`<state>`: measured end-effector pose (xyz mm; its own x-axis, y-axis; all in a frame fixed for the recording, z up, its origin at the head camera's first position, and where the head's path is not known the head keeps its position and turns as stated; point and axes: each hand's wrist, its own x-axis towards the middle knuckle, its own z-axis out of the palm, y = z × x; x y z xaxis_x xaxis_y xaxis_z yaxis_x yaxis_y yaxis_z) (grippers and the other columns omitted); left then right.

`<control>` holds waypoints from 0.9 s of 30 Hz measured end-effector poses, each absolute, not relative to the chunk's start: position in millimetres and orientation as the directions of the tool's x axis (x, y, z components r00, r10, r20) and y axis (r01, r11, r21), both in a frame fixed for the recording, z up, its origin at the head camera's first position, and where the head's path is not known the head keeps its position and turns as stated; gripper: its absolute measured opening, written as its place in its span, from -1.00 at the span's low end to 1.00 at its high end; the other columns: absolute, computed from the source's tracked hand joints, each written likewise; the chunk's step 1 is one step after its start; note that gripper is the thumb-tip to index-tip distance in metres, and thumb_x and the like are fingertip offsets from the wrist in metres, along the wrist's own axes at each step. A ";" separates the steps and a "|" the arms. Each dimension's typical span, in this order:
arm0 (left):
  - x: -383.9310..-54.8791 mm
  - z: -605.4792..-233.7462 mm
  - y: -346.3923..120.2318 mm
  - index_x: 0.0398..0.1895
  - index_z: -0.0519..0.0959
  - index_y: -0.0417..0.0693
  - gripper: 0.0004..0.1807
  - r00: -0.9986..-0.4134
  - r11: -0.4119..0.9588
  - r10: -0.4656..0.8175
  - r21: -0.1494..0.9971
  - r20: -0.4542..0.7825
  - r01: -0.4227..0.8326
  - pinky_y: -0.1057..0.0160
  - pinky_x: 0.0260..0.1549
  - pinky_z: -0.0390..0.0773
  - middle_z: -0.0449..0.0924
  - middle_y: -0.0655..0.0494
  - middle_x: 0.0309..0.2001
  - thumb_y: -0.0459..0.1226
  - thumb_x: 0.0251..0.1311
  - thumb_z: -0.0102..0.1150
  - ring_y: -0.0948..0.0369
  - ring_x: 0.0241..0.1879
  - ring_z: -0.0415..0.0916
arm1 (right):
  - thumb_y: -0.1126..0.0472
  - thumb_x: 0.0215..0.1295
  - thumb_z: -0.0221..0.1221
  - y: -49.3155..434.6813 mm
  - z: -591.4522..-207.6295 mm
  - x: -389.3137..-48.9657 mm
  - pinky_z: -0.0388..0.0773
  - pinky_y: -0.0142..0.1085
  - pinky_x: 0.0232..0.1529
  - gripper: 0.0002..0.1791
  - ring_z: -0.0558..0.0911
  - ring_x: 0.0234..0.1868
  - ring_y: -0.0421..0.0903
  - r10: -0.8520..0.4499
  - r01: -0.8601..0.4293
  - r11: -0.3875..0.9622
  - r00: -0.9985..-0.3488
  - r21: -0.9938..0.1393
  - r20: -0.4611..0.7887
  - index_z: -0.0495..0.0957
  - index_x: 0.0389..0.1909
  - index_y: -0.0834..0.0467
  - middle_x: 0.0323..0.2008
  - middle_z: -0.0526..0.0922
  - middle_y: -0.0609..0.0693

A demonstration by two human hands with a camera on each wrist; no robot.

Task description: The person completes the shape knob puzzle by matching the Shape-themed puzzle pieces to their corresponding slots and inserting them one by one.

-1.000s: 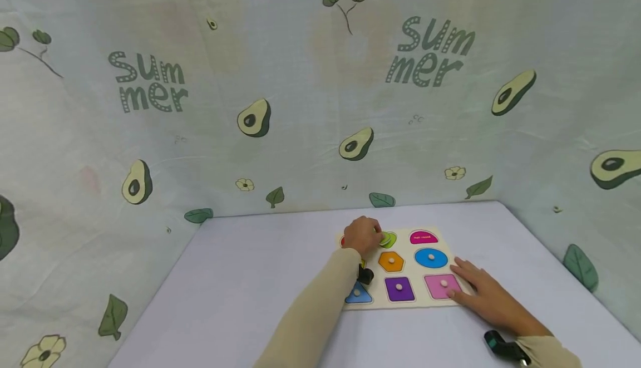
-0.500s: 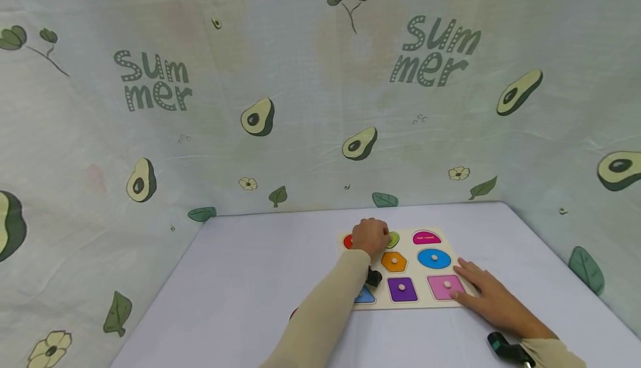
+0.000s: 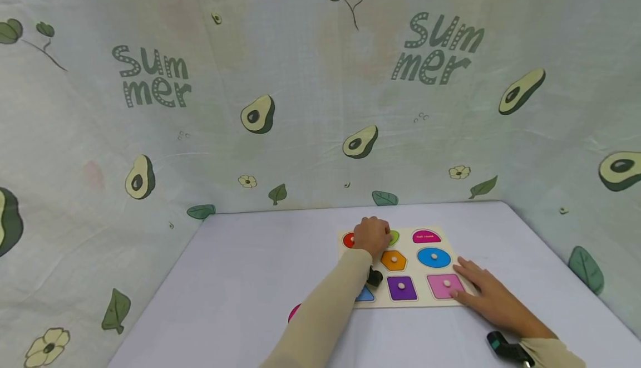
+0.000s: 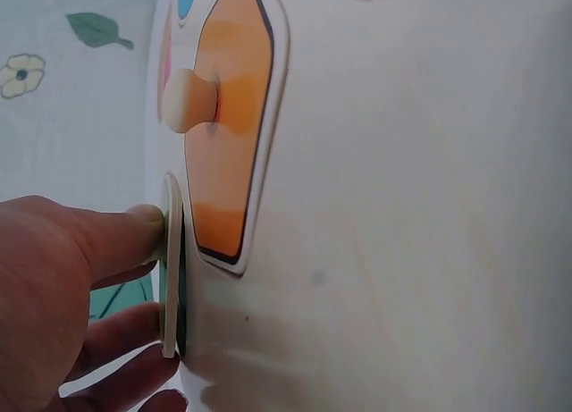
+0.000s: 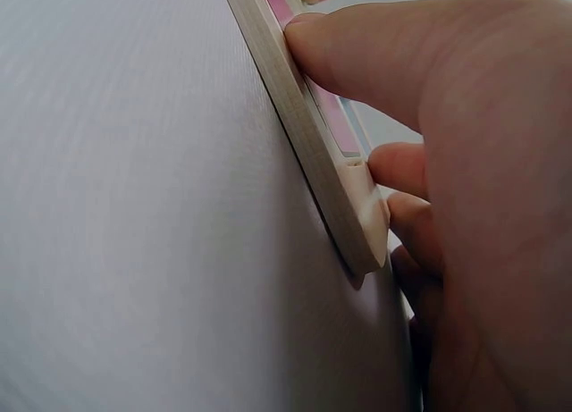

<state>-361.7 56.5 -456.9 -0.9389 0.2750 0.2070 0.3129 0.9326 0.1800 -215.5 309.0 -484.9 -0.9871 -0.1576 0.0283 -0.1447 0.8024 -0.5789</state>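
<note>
My left hand (image 3: 371,236) is at the back of a pale wooden shape puzzle board (image 3: 422,293). Its thumb and fingers pinch a green puzzle piece (image 4: 172,269), seen edge-on in the left wrist view, close against the board beside the orange hexagon piece (image 4: 234,162). From the head view, only the right part of the green shows past the hand. My right hand (image 3: 483,293) rests on the board's front right corner with fingers extended. Its thumb (image 5: 357,54) lies over the edge by the pink rectangle piece (image 3: 439,289).
Also on the board are a red circle (image 3: 348,240), a magenta half-round (image 3: 427,238), a blue oval (image 3: 442,260), a purple square (image 3: 400,294) and a partly covered blue triangle (image 3: 367,296). A magenta piece (image 3: 293,312) peeks out beside my left forearm on the white table (image 3: 240,279).
My left hand has shifted slightly right over the green spot, uncovering more of the red circle. A magenta piece has come into sight beside the left forearm. The right hand stays put.
</note>
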 end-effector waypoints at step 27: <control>-358.3 -457.7 41.8 0.03 0.73 0.35 -0.63 -0.929 0.909 0.354 0.193 0.108 0.369 0.29 -0.25 0.47 0.64 0.31 -0.12 0.09 0.15 0.38 0.25 -0.23 0.37 | -0.24 0.27 0.26 306.4 -482.8 -214.4 -0.15 0.36 0.38 -0.09 0.02 0.43 0.50 -0.157 -0.139 0.805 -0.987 -0.577 0.019 0.31 0.40 0.35 0.44 0.13 0.44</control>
